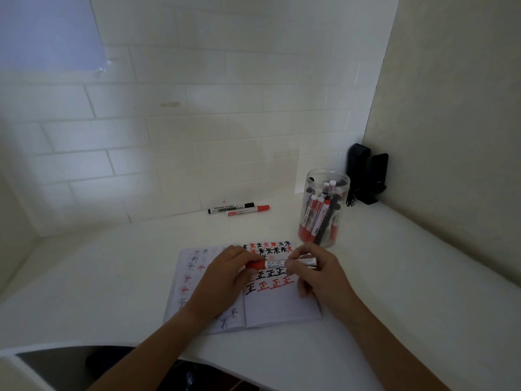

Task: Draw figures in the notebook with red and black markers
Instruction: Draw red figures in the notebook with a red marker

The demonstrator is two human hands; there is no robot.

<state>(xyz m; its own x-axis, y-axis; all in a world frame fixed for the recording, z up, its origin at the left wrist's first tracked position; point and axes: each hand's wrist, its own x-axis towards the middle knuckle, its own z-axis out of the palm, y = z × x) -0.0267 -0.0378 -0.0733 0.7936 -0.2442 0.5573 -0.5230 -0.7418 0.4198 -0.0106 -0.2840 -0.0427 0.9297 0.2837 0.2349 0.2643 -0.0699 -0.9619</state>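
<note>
Over the open notebook [279,303] near the tabletop's front edge, the left hand [225,275] pinches the red cap while the right hand [315,266] grips the light, stiff, probably slippery marker [277,263] by its barrel.

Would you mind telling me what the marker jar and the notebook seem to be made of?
The marker jar looks like clear, glossy plastic: the markers show through its wall. The notebook looks like thin matte paper: ink from other drawings ghosts through the left page.

White brick-pattern wall [197,131], beige side wall [451,122], white desk [98,277], dim light
</note>
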